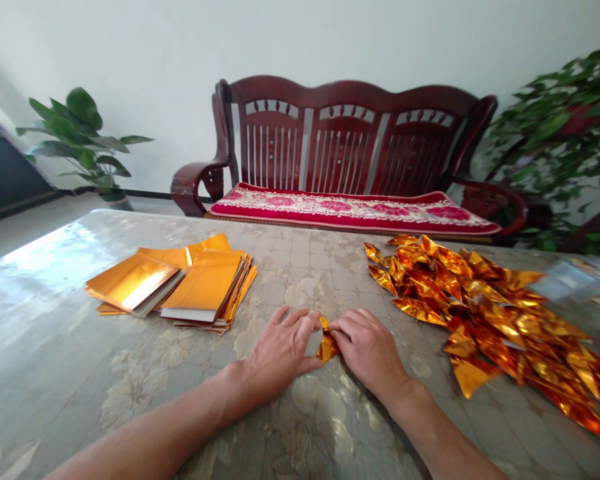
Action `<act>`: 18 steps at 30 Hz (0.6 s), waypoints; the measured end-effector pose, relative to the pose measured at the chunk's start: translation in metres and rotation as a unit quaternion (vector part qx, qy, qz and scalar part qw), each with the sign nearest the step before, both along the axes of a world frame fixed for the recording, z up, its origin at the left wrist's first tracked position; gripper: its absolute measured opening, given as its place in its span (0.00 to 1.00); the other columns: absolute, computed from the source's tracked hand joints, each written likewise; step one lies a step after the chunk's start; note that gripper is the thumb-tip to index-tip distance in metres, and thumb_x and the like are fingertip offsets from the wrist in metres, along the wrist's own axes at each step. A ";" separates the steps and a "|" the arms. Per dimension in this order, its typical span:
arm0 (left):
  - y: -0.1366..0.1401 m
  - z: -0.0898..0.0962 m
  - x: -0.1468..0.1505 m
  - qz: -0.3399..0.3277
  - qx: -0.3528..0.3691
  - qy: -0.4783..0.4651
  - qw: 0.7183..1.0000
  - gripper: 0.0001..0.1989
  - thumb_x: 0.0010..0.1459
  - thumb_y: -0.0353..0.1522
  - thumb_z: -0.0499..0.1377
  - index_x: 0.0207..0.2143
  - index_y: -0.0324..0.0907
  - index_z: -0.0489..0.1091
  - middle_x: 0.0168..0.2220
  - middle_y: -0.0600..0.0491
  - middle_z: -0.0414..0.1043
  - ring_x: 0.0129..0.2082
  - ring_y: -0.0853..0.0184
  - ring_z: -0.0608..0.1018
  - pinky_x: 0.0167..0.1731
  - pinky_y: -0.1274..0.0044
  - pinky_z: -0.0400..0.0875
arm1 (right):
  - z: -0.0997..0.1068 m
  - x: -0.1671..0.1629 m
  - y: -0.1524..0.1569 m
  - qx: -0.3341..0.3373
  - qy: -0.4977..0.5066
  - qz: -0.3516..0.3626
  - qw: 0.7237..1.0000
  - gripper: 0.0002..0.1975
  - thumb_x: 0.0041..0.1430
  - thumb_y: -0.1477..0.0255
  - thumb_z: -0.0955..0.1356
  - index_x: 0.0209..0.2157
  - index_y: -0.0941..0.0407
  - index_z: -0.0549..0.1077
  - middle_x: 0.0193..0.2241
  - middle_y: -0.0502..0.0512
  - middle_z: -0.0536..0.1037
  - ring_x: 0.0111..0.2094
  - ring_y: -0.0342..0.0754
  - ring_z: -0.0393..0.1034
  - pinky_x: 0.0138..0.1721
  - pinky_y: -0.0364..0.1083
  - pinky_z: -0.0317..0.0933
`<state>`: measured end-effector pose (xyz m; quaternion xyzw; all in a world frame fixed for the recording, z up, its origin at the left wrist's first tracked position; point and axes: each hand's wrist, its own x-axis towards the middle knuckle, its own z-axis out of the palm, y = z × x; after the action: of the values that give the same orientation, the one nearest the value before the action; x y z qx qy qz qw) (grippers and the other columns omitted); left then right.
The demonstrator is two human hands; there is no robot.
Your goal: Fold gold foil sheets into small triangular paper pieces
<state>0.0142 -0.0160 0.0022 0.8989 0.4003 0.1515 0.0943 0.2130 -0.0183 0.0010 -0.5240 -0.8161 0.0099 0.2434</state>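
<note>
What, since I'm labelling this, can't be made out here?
Head view:
Part of the gold paper: covered by the left hand and right hand.
Lower sheets of the stack: under upper ones.
Inside of the shiny pile: covered by outer pieces.
Right plant: cut by the right edge.

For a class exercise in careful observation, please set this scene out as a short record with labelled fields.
Left hand: holds a small gold foil piece, its pale side partly showing
Right hand: pinches the same piece at its right end
Surface: table with a floral pattern
Left on table: stacked flat gold sheets, pale undersides partly visible
Right on table: heap of folded gold foil shapes, some pointed
Behind table: dark reddish wooden bench with a red floral cover
Plants: one leafy plant at each side of the bench
</note>
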 end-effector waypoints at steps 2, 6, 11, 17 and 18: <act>0.000 -0.002 0.000 0.005 0.001 -0.006 1.000 0.30 0.58 0.40 0.63 0.58 0.43 0.54 0.58 0.46 0.68 0.61 0.58 0.66 0.61 0.59 0.55 | 0.000 0.001 0.000 0.010 -0.011 0.011 1.000 0.06 0.60 0.77 0.68 0.31 0.54 0.76 0.28 0.51 0.75 0.34 0.47 0.65 0.37 0.44 0.55; 0.000 -0.003 0.000 0.014 0.002 -0.014 1.000 0.34 0.57 0.40 0.64 0.60 0.43 0.52 0.57 0.46 0.68 0.60 0.58 0.67 0.61 0.59 0.54 | 0.000 0.002 0.001 0.016 -0.021 0.020 0.999 0.07 0.61 0.77 0.67 0.30 0.54 0.75 0.27 0.51 0.74 0.34 0.47 0.65 0.37 0.44 0.55; 0.000 -0.002 0.000 0.015 -0.007 -0.018 1.000 0.35 0.56 0.39 0.64 0.60 0.44 0.52 0.58 0.46 0.67 0.60 0.58 0.67 0.61 0.60 0.53 | -0.002 0.002 0.002 0.012 -0.006 0.011 1.000 0.06 0.59 0.78 0.67 0.29 0.54 0.74 0.28 0.51 0.75 0.34 0.48 0.66 0.36 0.44 0.55; 0.001 -0.002 -0.001 0.014 -0.007 -0.023 1.000 0.37 0.55 0.40 0.65 0.61 0.44 0.51 0.58 0.46 0.66 0.60 0.57 0.67 0.61 0.60 0.53 | -0.004 -0.003 0.002 -0.037 0.045 -0.057 0.997 0.06 0.54 0.78 0.67 0.32 0.52 0.73 0.29 0.49 0.77 0.35 0.48 0.68 0.37 0.44 0.56; 0.001 -0.002 -0.001 0.016 -0.006 -0.028 0.999 0.37 0.55 0.39 0.66 0.61 0.44 0.51 0.58 0.46 0.67 0.59 0.57 0.67 0.61 0.60 0.54 | -0.004 -0.003 0.002 -0.049 0.051 -0.075 0.995 0.07 0.53 0.78 0.68 0.33 0.52 0.73 0.29 0.48 0.77 0.35 0.48 0.69 0.37 0.44 0.56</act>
<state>0.0137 -0.0148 0.0002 0.8874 0.4124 0.1752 0.1084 0.2095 -0.0158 -0.0025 -0.5939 -0.7596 0.0583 0.2588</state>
